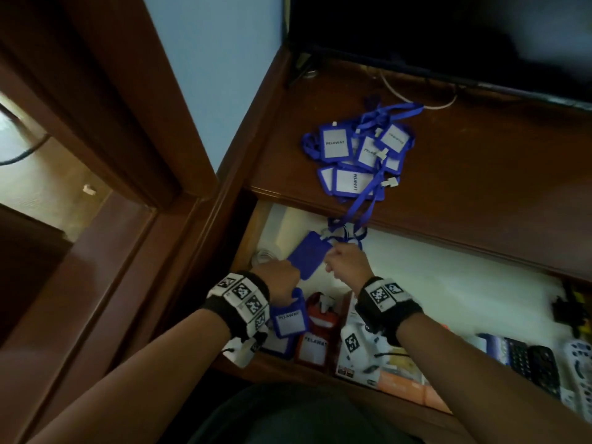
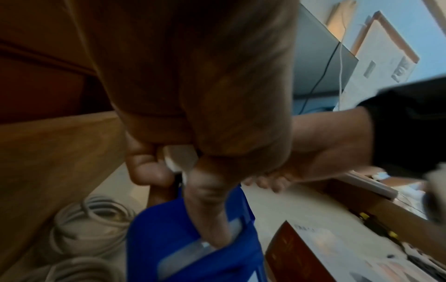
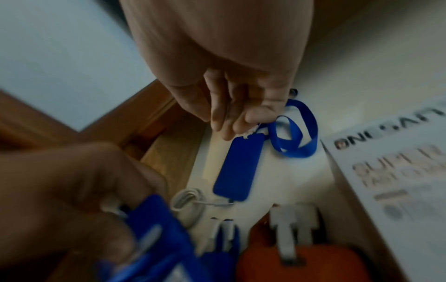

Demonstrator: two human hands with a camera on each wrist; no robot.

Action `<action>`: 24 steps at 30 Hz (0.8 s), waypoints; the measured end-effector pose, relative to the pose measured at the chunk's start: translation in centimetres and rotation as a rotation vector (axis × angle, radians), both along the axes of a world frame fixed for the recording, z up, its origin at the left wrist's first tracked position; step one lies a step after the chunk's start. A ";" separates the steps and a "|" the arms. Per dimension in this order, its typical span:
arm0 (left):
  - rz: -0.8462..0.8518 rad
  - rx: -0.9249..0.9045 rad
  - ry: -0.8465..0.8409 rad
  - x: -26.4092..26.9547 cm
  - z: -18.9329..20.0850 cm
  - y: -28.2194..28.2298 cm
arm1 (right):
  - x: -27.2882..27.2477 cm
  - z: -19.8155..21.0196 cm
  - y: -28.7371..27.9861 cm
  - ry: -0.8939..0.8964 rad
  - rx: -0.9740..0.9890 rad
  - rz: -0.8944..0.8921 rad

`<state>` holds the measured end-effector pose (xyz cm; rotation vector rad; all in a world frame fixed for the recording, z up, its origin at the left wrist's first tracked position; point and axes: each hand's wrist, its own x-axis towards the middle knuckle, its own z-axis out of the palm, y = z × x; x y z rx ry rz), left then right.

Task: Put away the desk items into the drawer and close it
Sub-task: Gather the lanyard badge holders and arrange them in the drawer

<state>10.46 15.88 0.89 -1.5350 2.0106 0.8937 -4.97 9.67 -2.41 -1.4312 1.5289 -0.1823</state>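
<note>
A pile of blue badge holders with tangled blue lanyards lies on the wooden desk top. Below it the drawer stands open. My right hand pinches the white clip of one blue badge holder over the drawer; its lanyard trails up to the pile. In the right wrist view that badge holder hangs from my fingers. My left hand grips the clip of a second blue badge holder, seen hanging under my fingers as a blue badge holder.
In the drawer lie orange badge holders, a white box, a coiled white cable and remotes at the right. A dark screen stands at the back of the desk. A wooden door frame is to the left.
</note>
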 end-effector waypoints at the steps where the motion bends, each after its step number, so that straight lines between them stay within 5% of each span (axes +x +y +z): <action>1: -0.028 0.000 -0.004 0.0 -0.3 0.0 | 0.6 -0.6 -0.4 0.072 -0.085 0.097; 8: -0.165 0.138 -0.077 -0.6 -1.8 -0.2 | 3.7 -3.9 -2.7 0.493 -0.188 0.612; 15: -0.123 0.139 -0.021 -0.5 -2.7 0.5 | 4.9 -4.3 -1.8 0.657 -0.130 0.661; 24: 0.210 0.042 0.200 3.9 -2.2 0.4 | 4.1 -5.7 -2.0 0.719 -0.101 0.647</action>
